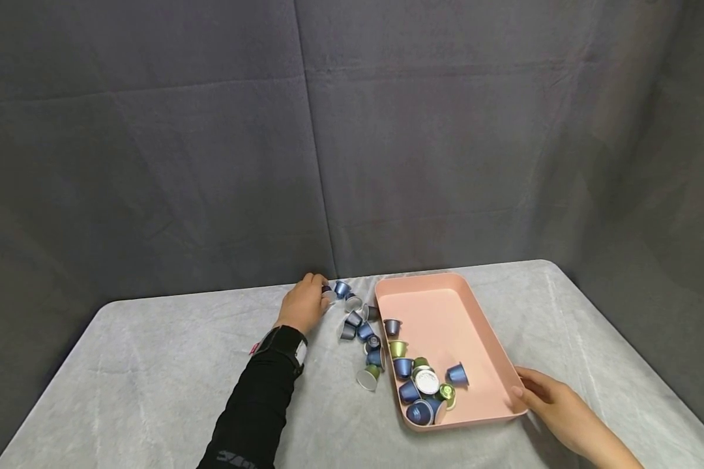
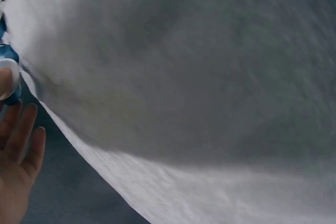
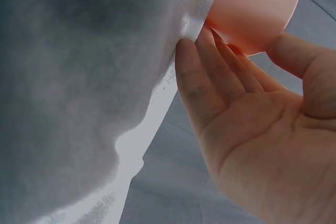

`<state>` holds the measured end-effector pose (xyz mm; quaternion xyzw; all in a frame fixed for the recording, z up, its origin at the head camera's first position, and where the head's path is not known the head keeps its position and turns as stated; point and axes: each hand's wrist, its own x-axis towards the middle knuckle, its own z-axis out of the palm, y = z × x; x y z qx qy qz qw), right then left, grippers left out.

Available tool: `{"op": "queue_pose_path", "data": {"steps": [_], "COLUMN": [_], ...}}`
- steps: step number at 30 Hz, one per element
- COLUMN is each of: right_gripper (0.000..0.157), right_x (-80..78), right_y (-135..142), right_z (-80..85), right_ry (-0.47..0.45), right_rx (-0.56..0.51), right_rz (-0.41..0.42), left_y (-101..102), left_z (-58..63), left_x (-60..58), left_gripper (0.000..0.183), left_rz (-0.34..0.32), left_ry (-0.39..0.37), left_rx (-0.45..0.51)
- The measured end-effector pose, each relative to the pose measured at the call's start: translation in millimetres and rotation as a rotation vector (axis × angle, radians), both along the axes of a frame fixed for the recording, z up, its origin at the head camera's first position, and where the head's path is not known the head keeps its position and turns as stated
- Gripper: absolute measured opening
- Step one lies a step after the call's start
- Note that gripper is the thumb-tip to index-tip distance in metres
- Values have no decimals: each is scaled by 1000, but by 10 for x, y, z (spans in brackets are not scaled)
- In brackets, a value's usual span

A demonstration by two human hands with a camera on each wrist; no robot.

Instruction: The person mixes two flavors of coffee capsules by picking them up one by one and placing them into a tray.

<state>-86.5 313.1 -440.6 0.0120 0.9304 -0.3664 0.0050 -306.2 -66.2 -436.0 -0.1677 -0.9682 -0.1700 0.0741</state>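
At the table's far edge, my left hand [image 1: 304, 303] pinches a dark coffee capsule [image 1: 328, 293] beside a loose row of others. In the left wrist view the thumb of that hand [image 2: 18, 156] lies over the pale lid of a blue capsule [image 2: 14, 90], the other fingers stretched out. My right hand [image 1: 554, 407] grips the near right corner of a pink tray [image 1: 487, 326], thumb over the rim and fingers beneath, as the right wrist view also shows. Blue, green and gold capsules lie in the tray, mostly heaped near its left side, among them a gold one [image 1: 397, 348].
Several capsules, including a green one [image 1: 368, 377] and a blue one [image 1: 342, 289], lie on the table left of the tray. A pale grey cloth [image 1: 152, 378] covers the table. Dark grey curtains [image 1: 182, 163] rise behind it and at the sides.
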Motion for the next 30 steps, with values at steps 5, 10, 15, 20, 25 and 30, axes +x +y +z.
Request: {"op": "queue_pose_path", "data": {"steps": [5, 10, 15, 20, 25, 30], "right_gripper": [45, 46, 44, 44, 44, 44], "right_x": [-2, -1, 12, 10, 6, 4], "right_y": [5, 15, 10, 7, 6, 1], "right_z": [9, 14, 7, 12, 8, 7], "right_ry": [-11, -28, -18, -15, -11, -9], "right_rx": [-8, -11, -17, -1, 2, 4], "right_rz": [0, -1, -4, -4, 0, 1], "left_y": [51, 117, 149, 154, 170, 196], "left_z": [70, 151, 188, 241, 293, 286], "left_x": [-2, 33, 85, 140, 190, 219], "left_gripper": [32, 31, 33, 35, 35, 37], "left_rz": [-47, -51, -74, -130, -187, -211], "left_ry": [29, 16, 46, 112, 171, 185], "left_rx": [39, 117, 150, 110, 62, 48]}}
